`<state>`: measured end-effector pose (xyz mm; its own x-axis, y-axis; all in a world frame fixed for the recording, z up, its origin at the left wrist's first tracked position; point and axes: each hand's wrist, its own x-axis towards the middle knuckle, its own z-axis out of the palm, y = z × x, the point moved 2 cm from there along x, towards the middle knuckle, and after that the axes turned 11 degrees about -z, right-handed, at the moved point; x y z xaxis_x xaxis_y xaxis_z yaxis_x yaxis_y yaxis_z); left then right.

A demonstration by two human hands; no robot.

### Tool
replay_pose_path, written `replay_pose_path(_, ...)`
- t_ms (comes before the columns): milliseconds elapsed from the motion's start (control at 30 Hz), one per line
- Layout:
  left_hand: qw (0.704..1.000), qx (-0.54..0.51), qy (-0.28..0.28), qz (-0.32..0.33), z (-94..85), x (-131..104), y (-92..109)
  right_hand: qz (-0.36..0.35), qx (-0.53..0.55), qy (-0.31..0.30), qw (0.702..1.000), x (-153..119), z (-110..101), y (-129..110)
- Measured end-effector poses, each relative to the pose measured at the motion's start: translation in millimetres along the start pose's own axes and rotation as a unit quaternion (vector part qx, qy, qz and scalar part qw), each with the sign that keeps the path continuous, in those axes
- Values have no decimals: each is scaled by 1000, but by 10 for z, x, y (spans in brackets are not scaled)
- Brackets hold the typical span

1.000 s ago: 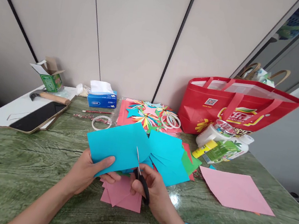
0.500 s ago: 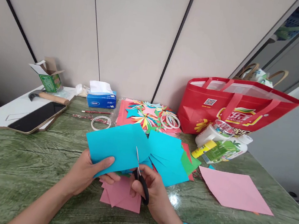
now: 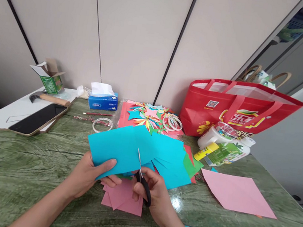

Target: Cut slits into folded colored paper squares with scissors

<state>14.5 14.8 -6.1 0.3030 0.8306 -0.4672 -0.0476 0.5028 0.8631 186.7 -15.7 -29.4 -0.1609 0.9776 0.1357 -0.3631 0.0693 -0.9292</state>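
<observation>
A sheet of bright blue paper [image 3: 112, 145] is pinched in my left hand [image 3: 97, 171], thumb on top and fingers beneath. My right hand [image 3: 148, 189] holds black-handled scissors [image 3: 143, 186], whose blades lie at the sheet, pointing away from me. A line runs from the blades to the sheet's far edge, with a blue part to its right; I cannot tell whether the two parts are fully separate. Below my hands lie several pink paper pieces [image 3: 124, 198]. Right of the scissors, blue paper pieces [image 3: 173, 166] are fanned out over green and red paper [image 3: 191, 167].
Folded paper stars [image 3: 147, 120] and tape rolls [image 3: 172, 123] lie at the back. A red bag [image 3: 203, 110], glue stick [image 3: 206, 151] and pink sheet [image 3: 239, 193] are at right. At left are a tissue box [image 3: 102, 100], hammer [image 3: 49, 98] and phone [image 3: 38, 118].
The sheet's right part has shifted slightly right, and a line now shows between it and the part in my left hand. Both hands have stayed almost in place.
</observation>
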Motion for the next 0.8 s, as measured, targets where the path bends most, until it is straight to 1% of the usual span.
replay_pose_path(200, 1000, 2, -3, 9, -4, 6, -18, -21, 4, -10, 1000, -3, -4, -9)
replay_pose_path(467, 1000, 0, -13, 10, -2, 1, -9, -24, 2, -8, 1000, 0, -3, -5)
replay_pose_path(800, 1000, -1, -11, 9, -2, 0, -10, -29, 4, -8, 1000, 13, 4, -43)
